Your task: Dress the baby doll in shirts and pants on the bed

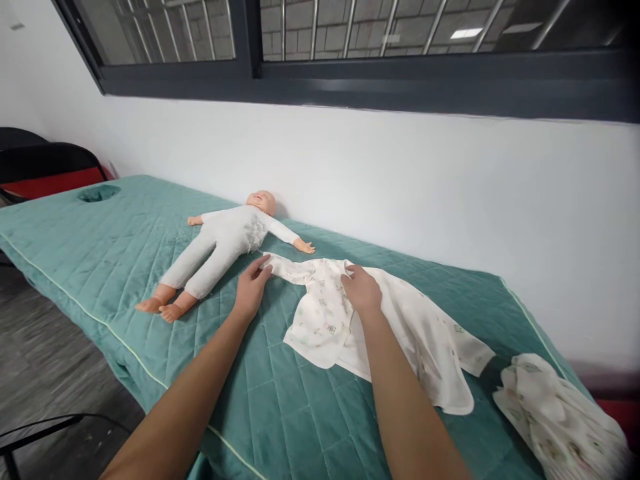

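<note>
A white baby shirt [320,313] with a small printed pattern lies spread open on the green quilted bed cover. My left hand [251,285] pinches the end of its left sleeve. Near the collar, my right hand [363,290] grips the cloth between thumb and fingers. The shirt's other half and second sleeve stretch off to the right, partly behind my right forearm. Just beyond my left hand, a baby doll [225,237] with a white cloth body lies on its back, arms spread, head toward the wall.
The green quilted cover [280,413] drapes a massage bed with a face hole [99,193] at the far left. A bundle of patterned white cloth [555,417] rests at the right. A white wall [400,180] and window run behind; black-and-red chairs [50,170] stand left.
</note>
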`<state>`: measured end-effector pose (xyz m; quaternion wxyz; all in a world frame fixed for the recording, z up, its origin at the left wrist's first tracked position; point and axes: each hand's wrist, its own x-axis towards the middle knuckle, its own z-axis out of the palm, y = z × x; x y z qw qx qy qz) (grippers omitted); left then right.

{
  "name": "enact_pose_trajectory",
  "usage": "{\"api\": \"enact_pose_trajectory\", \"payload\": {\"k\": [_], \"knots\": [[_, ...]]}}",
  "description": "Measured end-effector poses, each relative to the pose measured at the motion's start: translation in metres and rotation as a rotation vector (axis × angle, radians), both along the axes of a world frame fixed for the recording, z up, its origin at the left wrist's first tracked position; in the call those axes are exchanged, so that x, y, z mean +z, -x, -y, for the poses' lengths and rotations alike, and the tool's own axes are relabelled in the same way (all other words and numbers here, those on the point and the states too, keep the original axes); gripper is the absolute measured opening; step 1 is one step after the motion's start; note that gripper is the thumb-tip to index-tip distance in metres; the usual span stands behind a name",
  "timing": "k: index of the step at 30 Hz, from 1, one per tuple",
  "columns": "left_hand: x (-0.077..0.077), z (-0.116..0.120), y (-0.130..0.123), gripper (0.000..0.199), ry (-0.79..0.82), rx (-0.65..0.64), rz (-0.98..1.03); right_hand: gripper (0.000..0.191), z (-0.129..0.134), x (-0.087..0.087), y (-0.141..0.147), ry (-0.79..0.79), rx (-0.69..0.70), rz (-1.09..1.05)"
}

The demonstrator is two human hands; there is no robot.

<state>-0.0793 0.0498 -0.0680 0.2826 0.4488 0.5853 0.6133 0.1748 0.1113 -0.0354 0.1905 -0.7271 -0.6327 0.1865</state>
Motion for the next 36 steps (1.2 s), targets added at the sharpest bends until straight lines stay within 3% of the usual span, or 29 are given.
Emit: {"api": "enact_pose_trajectory", "payload": {"k": [5, 9, 15, 21, 25, 27, 29, 31, 33, 36], "knots": [[-0.007, -0.015, 0.002, 0.043, 0.083, 0.088, -0.124, 0.044, 0.000, 0.000, 0.001, 0.003, -0.004, 0.006], [-0.010, -0.025, 0.003, 0.038, 0.040, 0.072, -0.194, 0.044, 0.000, 0.000, 0.001, 0.002, -0.001, 0.008], [-0.006, -0.043, 0.007, 0.032, -0.025, 0.196, -0.245, 0.042, 0.000, -0.001, 0.001, -0.005, -0.005, 0.015], [-0.014, -0.061, 0.013, 0.047, -0.080, 0.261, -0.342, 0.041, 0.000, 0.000, 0.001, 0.000, -0.001, 0.020], [-0.010, -0.053, 0.007, 0.051, -0.133, 0.337, -0.566, 0.041, 0.000, -0.001, 0.002, 0.006, -0.003, 0.018], [-0.006, -0.045, -0.003, 0.046, -0.196, 0.211, -0.719, 0.041, -0.001, -0.001, 0.002, 0.009, 0.000, 0.017], [-0.003, -0.037, -0.016, 0.040, -0.197, -0.070, -0.882, 0.041, 0.000, 0.000, 0.002, 0.008, 0.006, 0.016], [-0.002, -0.032, -0.027, 0.039, -0.091, -0.299, -1.022, 0.042, 0.000, 0.002, 0.001, 0.014, 0.021, 0.025], [-0.002, -0.030, -0.034, 0.041, 0.064, -0.308, -1.102, 0.046, 0.002, 0.005, -0.001, 0.041, 0.044, 0.055], [-0.001, -0.025, -0.036, 0.041, 0.185, -0.111, -1.111, 0.052, 0.007, 0.010, -0.007, 0.085, 0.078, 0.095]]}}
